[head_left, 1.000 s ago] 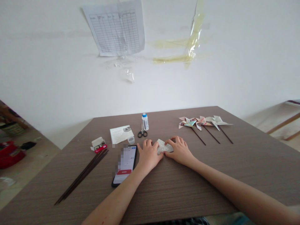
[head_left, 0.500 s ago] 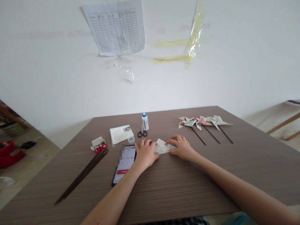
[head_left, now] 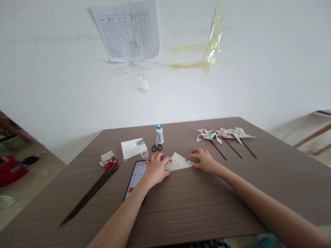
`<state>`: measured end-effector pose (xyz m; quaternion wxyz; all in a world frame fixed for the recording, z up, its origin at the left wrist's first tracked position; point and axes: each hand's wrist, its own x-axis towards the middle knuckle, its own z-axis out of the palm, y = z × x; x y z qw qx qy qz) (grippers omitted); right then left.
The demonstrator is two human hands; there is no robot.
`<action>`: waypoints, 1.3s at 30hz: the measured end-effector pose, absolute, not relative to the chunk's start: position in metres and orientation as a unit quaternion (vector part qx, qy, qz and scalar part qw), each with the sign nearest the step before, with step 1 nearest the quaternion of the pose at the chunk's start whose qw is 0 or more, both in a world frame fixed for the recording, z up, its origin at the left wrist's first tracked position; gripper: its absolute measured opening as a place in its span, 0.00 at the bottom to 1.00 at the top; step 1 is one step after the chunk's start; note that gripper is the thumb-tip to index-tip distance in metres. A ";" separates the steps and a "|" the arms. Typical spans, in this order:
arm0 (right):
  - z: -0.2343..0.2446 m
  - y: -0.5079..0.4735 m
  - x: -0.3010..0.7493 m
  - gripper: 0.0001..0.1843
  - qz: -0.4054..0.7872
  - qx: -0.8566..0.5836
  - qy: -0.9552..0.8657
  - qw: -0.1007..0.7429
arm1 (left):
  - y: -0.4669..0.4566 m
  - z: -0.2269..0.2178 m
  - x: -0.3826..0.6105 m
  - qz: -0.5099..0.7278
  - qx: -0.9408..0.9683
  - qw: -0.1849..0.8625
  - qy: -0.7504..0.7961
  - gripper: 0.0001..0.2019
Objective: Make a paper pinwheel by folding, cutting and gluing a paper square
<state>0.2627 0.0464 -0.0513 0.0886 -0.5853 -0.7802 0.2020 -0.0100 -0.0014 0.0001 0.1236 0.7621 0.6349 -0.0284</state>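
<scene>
A folded triangle of printed paper [head_left: 178,162] lies flat on the brown table [head_left: 196,203]. My left hand [head_left: 155,168] presses on the paper's left corner with fingers laid flat. My right hand [head_left: 203,160] rests on the right corner, its fingers spread on the table. Under my left wrist lies a phone [head_left: 136,177] with its screen lit.
A bundle of dark sticks [head_left: 91,192] lies at the left beside a small red and white box [head_left: 109,159]. Behind the hands are scissors [head_left: 156,145], a glue bottle [head_left: 160,134], a booklet [head_left: 133,147] and a small cap [head_left: 144,154]. Three paper pinwheels [head_left: 224,135] on sticks lie at right.
My hands have slid apart along the paper, left hand leftward and right hand rightward, and more of the folded triangle now shows between them.
</scene>
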 end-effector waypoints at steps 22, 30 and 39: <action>-0.054 0.058 0.281 0.30 0.213 -0.550 -0.801 0.102 | 0.011 0.006 -0.048 -0.076 0.794 0.163 0.581 0.37; -0.058 0.050 0.269 0.18 0.200 -0.580 -0.778 0.136 | 0.014 0.005 -0.050 -0.093 0.794 0.169 0.577 0.36; -0.049 0.021 0.237 0.12 0.143 -0.606 -0.769 0.142 | 0.000 0.004 -0.020 -0.038 0.769 0.134 0.624 0.20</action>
